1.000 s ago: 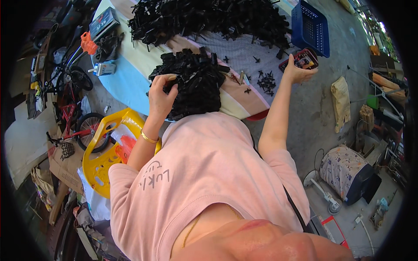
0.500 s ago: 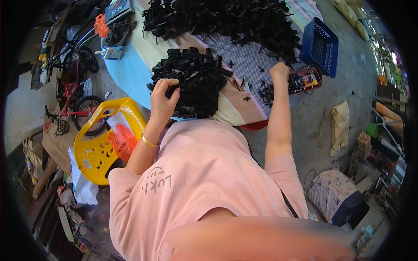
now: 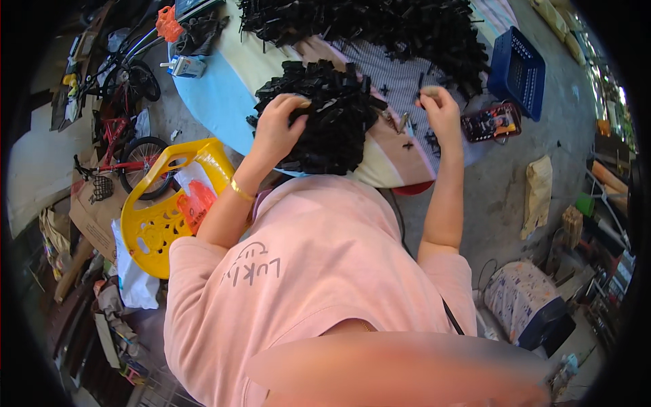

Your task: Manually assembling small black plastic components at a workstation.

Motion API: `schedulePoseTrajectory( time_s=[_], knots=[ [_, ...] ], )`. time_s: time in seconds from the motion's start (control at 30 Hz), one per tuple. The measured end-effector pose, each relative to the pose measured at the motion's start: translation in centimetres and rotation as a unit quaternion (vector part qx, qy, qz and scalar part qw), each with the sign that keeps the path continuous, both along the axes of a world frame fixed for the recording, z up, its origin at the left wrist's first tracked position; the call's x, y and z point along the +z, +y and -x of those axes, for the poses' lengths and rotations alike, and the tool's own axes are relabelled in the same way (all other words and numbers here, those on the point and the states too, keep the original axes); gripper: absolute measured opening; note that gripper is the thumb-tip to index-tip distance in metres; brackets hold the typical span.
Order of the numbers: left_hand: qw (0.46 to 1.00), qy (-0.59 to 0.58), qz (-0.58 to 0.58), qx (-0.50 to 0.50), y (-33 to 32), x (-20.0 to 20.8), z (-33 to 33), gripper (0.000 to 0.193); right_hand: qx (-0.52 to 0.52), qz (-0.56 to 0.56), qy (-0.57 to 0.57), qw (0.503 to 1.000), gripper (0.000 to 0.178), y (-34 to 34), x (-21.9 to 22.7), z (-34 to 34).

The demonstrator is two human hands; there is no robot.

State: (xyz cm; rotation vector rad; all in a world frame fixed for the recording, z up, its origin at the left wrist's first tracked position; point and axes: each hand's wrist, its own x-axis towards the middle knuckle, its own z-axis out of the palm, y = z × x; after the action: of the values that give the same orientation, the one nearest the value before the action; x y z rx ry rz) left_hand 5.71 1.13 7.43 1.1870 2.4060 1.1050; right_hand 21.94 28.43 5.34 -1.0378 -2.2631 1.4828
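R hand (image 3: pixel 439 103) is pulling back from the red-and-black box (image 3: pixel 491 122) at table edge, now hovering over scattered black bits w/ fingers pinched. L hand (image 3: pixel 278 129) is staying put on the black parts pile (image 3: pixel 325 112).

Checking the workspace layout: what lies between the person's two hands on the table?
In the head view, the near heap of small black plastic parts lies between the left hand and right hand.

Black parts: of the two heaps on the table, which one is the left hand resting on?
The smaller, nearer heap, close to the table's near edge, under the left hand. The larger heap lies farther back, untouched.
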Motion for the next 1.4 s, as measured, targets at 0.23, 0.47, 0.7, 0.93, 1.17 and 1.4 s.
schedulePoseTrajectory(
  time_s=[0.23,0.47,0.7,0.93,1.17,1.4],
  knots=[
    [0.982,0.036,-0.112,-0.151,2.9,2.0,1.2,0.057,0.104,0.332,0.072,0.935,0.014,-8.9,4.4,4.6],
    [0.900,-0.398,-0.105,-0.141,3.4,2.1,2.2,0.062,0.117,0.327,0.158,0.924,0.021,-10.0,4.1,4.9],
    [0.818,-0.555,-0.117,-0.093,1.6,0.8,3.2,0.058,0.047,-0.321,-0.032,0.945,0.024,-4.4,-7.8,0.2],
    [0.752,-0.643,-0.139,-0.049,0.3,-0.4,2.2,0.036,0.106,-0.314,-0.106,0.937,0.019,-6.3,-7.2,0.3],
    [0.940,-0.285,-0.182,-0.035,1.6,0.4,2.2,0.025,0.172,-0.365,-0.112,0.908,0.014,-4.5,-6.9,0.3],
    [0.882,-0.410,-0.199,-0.117,3.0,1.9,2.2,0.041,0.095,0.149,0.274,0.945,0.018,-6.5,0.0,2.0]
  ],
)
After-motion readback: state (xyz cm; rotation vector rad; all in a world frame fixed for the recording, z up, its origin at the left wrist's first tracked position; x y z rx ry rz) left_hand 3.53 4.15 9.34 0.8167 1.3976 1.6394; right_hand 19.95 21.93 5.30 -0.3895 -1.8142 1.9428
